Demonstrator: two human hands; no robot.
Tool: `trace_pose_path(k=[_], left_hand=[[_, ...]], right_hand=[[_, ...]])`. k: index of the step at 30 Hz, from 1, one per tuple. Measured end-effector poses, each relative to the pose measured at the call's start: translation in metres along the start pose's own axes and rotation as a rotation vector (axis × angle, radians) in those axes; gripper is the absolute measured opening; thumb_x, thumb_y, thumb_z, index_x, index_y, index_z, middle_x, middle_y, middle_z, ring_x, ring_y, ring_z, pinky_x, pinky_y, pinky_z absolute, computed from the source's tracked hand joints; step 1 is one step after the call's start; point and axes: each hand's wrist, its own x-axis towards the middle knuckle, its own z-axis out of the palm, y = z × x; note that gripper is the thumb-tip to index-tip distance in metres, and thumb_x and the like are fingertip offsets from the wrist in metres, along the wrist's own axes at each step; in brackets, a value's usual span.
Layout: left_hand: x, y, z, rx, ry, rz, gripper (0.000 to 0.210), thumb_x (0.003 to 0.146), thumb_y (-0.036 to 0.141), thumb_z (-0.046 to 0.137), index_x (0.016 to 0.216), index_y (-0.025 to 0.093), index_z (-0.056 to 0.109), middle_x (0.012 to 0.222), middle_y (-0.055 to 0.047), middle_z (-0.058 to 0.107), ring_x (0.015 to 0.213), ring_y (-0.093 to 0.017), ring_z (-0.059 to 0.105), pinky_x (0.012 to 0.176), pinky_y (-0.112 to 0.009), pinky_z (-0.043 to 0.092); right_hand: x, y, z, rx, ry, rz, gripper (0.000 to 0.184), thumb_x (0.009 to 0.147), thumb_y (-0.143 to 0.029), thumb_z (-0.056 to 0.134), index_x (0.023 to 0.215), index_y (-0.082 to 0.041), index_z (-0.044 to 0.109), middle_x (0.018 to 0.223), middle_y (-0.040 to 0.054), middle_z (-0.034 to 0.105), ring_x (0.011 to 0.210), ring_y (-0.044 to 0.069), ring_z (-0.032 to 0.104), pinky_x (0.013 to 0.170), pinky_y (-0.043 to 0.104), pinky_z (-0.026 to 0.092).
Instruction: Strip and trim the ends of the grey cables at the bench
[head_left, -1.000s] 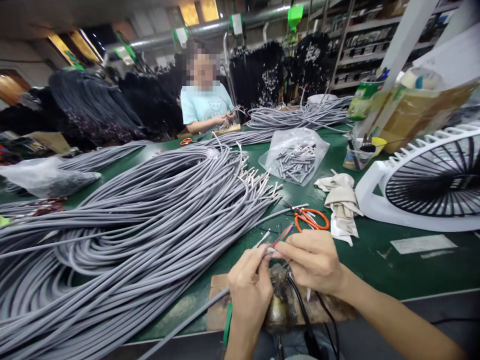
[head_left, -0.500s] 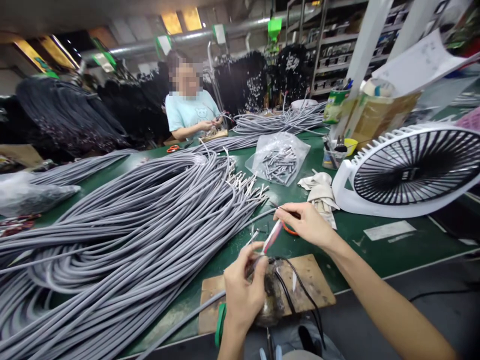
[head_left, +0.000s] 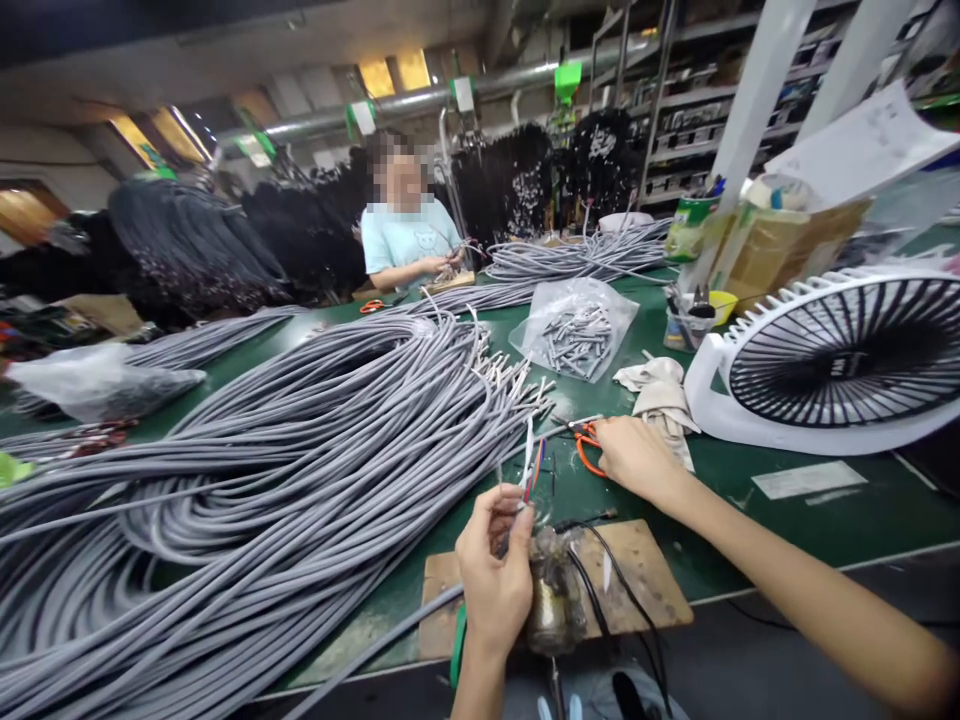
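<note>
My left hand (head_left: 496, 575) pinches the end of a grey cable (head_left: 420, 612). Above its fingertips, thin coloured wires (head_left: 535, 468), red and blue among them, fan out beside a white strip (head_left: 528, 445). The rest of that cable runs below the hand toward the lower left. My right hand (head_left: 637, 455) has its fingers on the orange handles of a pair of scissors (head_left: 589, 450), whose blades point left over the green table. Exactly how the fingers sit in the handles is partly hidden.
A large bundle of grey cables (head_left: 300, 450) covers the left. A small metal device (head_left: 553, 605) with black leads sits on a wooden board (head_left: 652, 570). Farther off are a bag of grey pieces (head_left: 577, 335), a cloth (head_left: 660, 395), a white fan (head_left: 840, 360) and a seated person (head_left: 409, 245).
My right hand has let go of the white strip and wires and moved right onto the scissors. The coloured wires now stand separated above my left hand. The whole view has shifted slightly.
</note>
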Motion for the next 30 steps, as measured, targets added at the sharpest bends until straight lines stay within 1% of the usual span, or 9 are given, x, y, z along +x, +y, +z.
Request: trace_pose_path(k=[3, 5, 8, 11, 15, 17, 21, 26, 30], left_hand=[[0.0, -0.004, -0.002, -0.07, -0.032, -0.05, 0.025, 0.082, 0.031, 0.055, 0.103, 0.017, 0.057, 0.079, -0.003, 0.057, 0.063, -0.01, 0.054, 0.054, -0.018, 0.042], [0.0, -0.006, -0.004, -0.139, -0.038, -0.083, 0.028, 0.083, 0.032, 0.054, 0.107, 0.019, 0.057, 0.08, -0.003, 0.057, 0.059, -0.008, 0.05, 0.052, -0.018, 0.04], [0.0, -0.008, -0.005, -0.251, -0.03, -0.047, 0.02, 0.085, 0.028, 0.051, 0.104, 0.024, 0.057, 0.078, 0.0, 0.053, 0.053, -0.006, 0.043, 0.049, -0.017, 0.036], [0.0, -0.007, -0.007, -0.294, 0.003, 0.136, 0.006, 0.084, 0.022, 0.052, 0.084, 0.023, 0.058, 0.075, 0.001, 0.048, 0.055, -0.007, 0.043, 0.051, -0.018, 0.037], [-0.001, -0.002, -0.01, -0.17, 0.03, 0.373, 0.013, 0.081, 0.016, 0.054, 0.07, 0.021, 0.058, 0.069, 0.0, 0.046, 0.069, -0.012, 0.05, 0.064, -0.024, 0.042], [-0.001, 0.0, -0.01, -0.106, 0.029, 0.431, 0.017, 0.081, 0.013, 0.052, 0.067, 0.02, 0.059, 0.071, 0.0, 0.045, 0.067, -0.011, 0.05, 0.061, -0.022, 0.041], [0.0, 0.003, -0.008, -0.029, 0.004, 0.504, 0.022, 0.081, 0.008, 0.049, 0.065, 0.019, 0.06, 0.073, 0.0, 0.044, 0.059, -0.009, 0.048, 0.052, -0.021, 0.037], [0.0, 0.001, -0.007, 0.077, -0.054, 0.569, 0.026, 0.08, 0.006, 0.046, 0.063, 0.018, 0.062, 0.072, -0.002, 0.042, 0.06, -0.009, 0.047, 0.052, -0.021, 0.036], [-0.001, 0.001, -0.008, 0.099, -0.093, 0.534, 0.027, 0.08, 0.005, 0.047, 0.063, 0.018, 0.064, 0.076, -0.002, 0.044, 0.061, -0.009, 0.048, 0.052, -0.021, 0.037]], right_hand=[[0.013, 0.001, -0.008, 0.013, 0.021, 0.008, 0.014, 0.069, -0.01, 0.05, 0.076, -0.011, 0.062, 0.076, 0.0141, 0.063, 0.07, 0.023, 0.06, 0.056, 0.026, 0.036], [0.016, -0.001, -0.012, 0.095, 0.052, -0.016, 0.012, 0.073, -0.016, 0.049, 0.074, -0.013, 0.061, 0.073, 0.01, 0.062, 0.066, 0.019, 0.058, 0.056, 0.026, 0.035], [0.01, -0.008, -0.015, 0.49, 0.188, -0.141, 0.011, 0.077, -0.023, 0.048, 0.075, -0.016, 0.056, 0.071, 0.0029, 0.057, 0.062, 0.013, 0.052, 0.058, 0.024, 0.036], [-0.006, -0.016, -0.017, 0.805, 0.261, -0.28, 0.014, 0.074, -0.029, 0.057, 0.076, -0.017, 0.051, 0.071, -0.0006, 0.051, 0.062, 0.011, 0.045, 0.06, 0.023, 0.037], [-0.023, -0.021, -0.018, 0.806, 0.102, -0.474, 0.024, 0.065, -0.03, 0.068, 0.07, -0.017, 0.048, 0.068, -0.003, 0.045, 0.06, 0.01, 0.038, 0.056, 0.022, 0.034], [-0.026, -0.023, -0.017, 0.79, 0.045, -0.562, 0.024, 0.067, -0.03, 0.067, 0.067, -0.017, 0.047, 0.066, -0.0034, 0.043, 0.058, 0.009, 0.036, 0.054, 0.021, 0.031], [-0.026, -0.027, -0.011, 0.793, 0.007, -0.656, 0.026, 0.069, -0.034, 0.066, 0.064, -0.017, 0.048, 0.064, -0.0032, 0.043, 0.058, 0.009, 0.036, 0.054, 0.021, 0.03], [-0.025, -0.024, -0.006, 0.8, -0.035, -0.67, 0.027, 0.068, -0.038, 0.067, 0.064, -0.016, 0.052, 0.062, -0.0022, 0.046, 0.057, 0.009, 0.037, 0.053, 0.021, 0.029], [-0.023, -0.017, -0.005, 0.796, -0.088, -0.698, 0.037, 0.068, -0.036, 0.068, 0.051, -0.015, 0.042, 0.053, -0.0059, 0.033, 0.05, 0.006, 0.026, 0.047, 0.021, 0.022]])
